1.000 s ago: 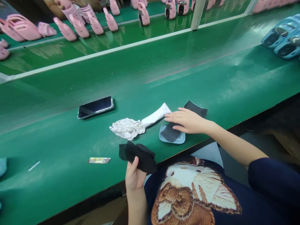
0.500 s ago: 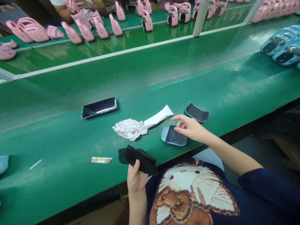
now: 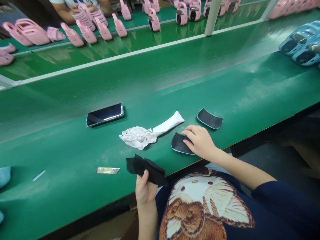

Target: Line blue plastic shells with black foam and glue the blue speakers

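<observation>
My left hand (image 3: 145,189) is closed on a black cloth (image 3: 146,169) at the near edge of the green table (image 3: 62,146). My right hand (image 3: 200,141) rests with curled fingers on a dark curved panel with a pale blue rim (image 3: 179,144) lying on the table. A second dark curved panel (image 3: 209,119) lies just behind and to the right of that hand, untouched. A crumpled white glove (image 3: 147,133) lies to the left of the first panel.
A black phone (image 3: 105,114) lies face up further left. A small shiny foil strip (image 3: 106,170) and a thin white stick (image 3: 39,175) lie at the front left. Pink plastic shells (image 3: 85,28) line the far table, blue ones (image 3: 301,45) sit at the right. A white post (image 3: 212,15) stands behind.
My right hand lifted off the panel, which showed a pale backing, and now presses down on it as it lies dark side up. The left hand has stayed put with the cloth.
</observation>
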Motion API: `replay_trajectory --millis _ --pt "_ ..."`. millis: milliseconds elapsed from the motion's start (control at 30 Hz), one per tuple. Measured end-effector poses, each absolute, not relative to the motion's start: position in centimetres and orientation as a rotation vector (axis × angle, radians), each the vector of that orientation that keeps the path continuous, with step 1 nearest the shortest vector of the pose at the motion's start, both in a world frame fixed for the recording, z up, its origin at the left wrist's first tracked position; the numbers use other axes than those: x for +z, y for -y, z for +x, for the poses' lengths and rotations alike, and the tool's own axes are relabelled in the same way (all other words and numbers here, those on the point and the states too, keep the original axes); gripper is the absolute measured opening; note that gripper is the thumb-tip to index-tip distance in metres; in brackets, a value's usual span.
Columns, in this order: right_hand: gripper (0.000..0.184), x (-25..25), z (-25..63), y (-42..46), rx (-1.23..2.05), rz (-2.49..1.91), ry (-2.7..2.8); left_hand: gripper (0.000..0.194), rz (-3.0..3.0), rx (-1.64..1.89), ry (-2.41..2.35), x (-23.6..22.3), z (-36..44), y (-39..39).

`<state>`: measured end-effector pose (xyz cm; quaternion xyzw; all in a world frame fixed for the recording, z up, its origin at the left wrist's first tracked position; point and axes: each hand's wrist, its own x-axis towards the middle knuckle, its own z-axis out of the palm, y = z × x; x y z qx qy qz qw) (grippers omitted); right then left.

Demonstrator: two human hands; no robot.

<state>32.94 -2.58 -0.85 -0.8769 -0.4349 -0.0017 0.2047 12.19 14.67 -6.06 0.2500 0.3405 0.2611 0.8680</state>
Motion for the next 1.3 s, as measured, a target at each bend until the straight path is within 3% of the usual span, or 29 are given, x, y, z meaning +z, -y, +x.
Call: replay_trajectory --millis 67,200,267,567,867,1300 --pt "0.027 -1.0 32.3 3.1 -0.102 -2.34 1.352 0.03 0.527 0.544 -0.704 -6.0 12.2 -14.7" --pt "0.055 -1.9 30.7 3.8 -0.164 -2.3 1.586 0.03 0.533 0.545 -0.719 -6.0 12.0 -14.7" --pt "0.061 -2.5 30.1 3.9 -0.145 -2.37 1.61 0.032 0.533 0.551 -0.728 -6.0 12.0 -14.8" --pt "0.039 -3.1 29.5 3.8 -0.242 -2.374 1.591 0.034 0.521 0.552 -0.732 -6.8 11.4 -15.0" --pt "0.054 -2.9 29.4 2.5 -0.125 -2.303 1.602 0.031 0.527 0.557 -0.741 -6.5 11.6 -15.0" --pt "0.046 -2.2 29.4 2.4 -0.101 -2.348 1.602 0.025 0.529 0.537 -0.763 -6.8 11.2 -15.1"
